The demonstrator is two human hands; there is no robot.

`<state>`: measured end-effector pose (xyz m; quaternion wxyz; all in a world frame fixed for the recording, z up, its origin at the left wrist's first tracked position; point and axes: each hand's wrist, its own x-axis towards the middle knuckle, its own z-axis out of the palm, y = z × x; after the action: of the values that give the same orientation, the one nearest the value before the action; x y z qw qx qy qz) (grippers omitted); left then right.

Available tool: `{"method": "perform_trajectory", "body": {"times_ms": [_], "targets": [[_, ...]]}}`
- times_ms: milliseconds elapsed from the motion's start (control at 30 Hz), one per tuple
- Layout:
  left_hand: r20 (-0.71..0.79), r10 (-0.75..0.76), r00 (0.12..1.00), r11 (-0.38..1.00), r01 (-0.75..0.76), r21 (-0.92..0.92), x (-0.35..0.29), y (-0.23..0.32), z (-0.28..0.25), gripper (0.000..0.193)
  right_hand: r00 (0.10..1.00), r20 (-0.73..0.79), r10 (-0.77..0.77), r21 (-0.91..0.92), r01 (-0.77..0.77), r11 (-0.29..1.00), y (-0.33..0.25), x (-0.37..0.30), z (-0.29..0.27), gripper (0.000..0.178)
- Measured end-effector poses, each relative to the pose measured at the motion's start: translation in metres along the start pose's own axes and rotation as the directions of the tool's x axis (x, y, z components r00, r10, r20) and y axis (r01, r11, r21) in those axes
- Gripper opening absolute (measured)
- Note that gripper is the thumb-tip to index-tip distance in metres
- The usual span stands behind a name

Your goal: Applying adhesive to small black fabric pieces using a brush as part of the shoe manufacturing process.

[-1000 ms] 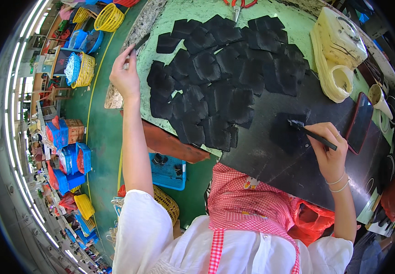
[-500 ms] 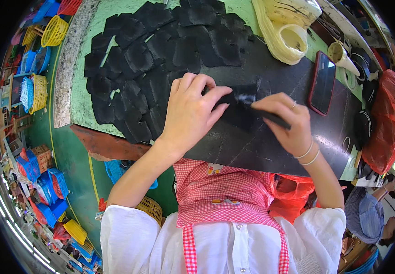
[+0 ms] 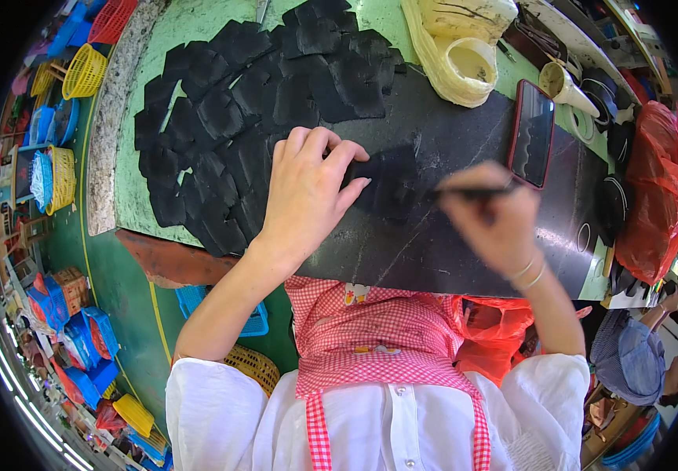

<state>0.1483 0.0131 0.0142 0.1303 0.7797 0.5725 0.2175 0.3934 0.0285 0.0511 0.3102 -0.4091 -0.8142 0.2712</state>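
Note:
A small flat black piece (image 3: 390, 182) lies on the dark board (image 3: 433, 255) in front of me. My left hand (image 3: 308, 196) rests at its left edge, fingers bent, thumb and index fingertips holding it down. To its right, my right hand (image 3: 496, 216) is blurred by motion and closed around a slim dark-handled tool (image 3: 476, 192), perhaps a brush; its working end cannot be made out. Many similar black pieces (image 3: 221, 110) overlap in a wide spread to the left and far side of my left hand.
A cream-coloured container (image 3: 468, 63) stands at the far side, with a phone (image 3: 531, 133) lying right of the board. Beyond them are a cone-shaped cup (image 3: 566, 86) and a red plastic bag (image 3: 657, 188). Blue and yellow baskets (image 3: 84, 71) stand on the left; another person (image 3: 629, 353) is at right.
My right hand has moved right with the tool, away from the black piece. The whitish gleam at the piece has gone. My left fingertips have drawn back slightly, and the view has shifted a little.

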Motion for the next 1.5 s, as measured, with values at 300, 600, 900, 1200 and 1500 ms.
{"method": "perform_trajectory", "body": {"times_ms": [300, 600, 900, 1200, 1500], "targets": [[0.207, -0.184, 0.961, 0.862, 0.258, -0.436, -0.009, 0.014, -0.017, 0.025, 0.940, -0.326, 0.103, -0.527, -0.271, 0.806, 0.073, 0.102, -0.054, 0.043], [-0.177, -0.244, 0.954, 0.963, 0.217, -0.158, 0.012, -0.058, -0.033, 0.048, 0.869, -0.333, 0.366, -0.232, -0.451, 0.862, 0.097, 0.003, -0.086, 0.023], [-0.111, 0.062, 0.992, 0.988, -0.076, -0.131, 0.033, 0.001, -0.017, 0.037, 0.650, -0.620, 0.440, -0.538, -0.760, 0.365, 0.154, -0.136, -0.178, 0.081], [0.017, 0.182, 0.983, 0.949, -0.172, -0.263, 0.030, 0.049, -0.011, 0.023, 0.757, -0.601, 0.255, -0.411, -0.567, 0.714, 0.177, -0.055, -0.188, 0.042], [0.097, 0.205, 0.974, 0.957, -0.178, -0.230, 0.008, 0.038, -0.023, 0.022, 0.725, -0.381, 0.574, -0.867, -0.495, 0.051, 0.275, -0.016, -0.237, 0.037]]}}
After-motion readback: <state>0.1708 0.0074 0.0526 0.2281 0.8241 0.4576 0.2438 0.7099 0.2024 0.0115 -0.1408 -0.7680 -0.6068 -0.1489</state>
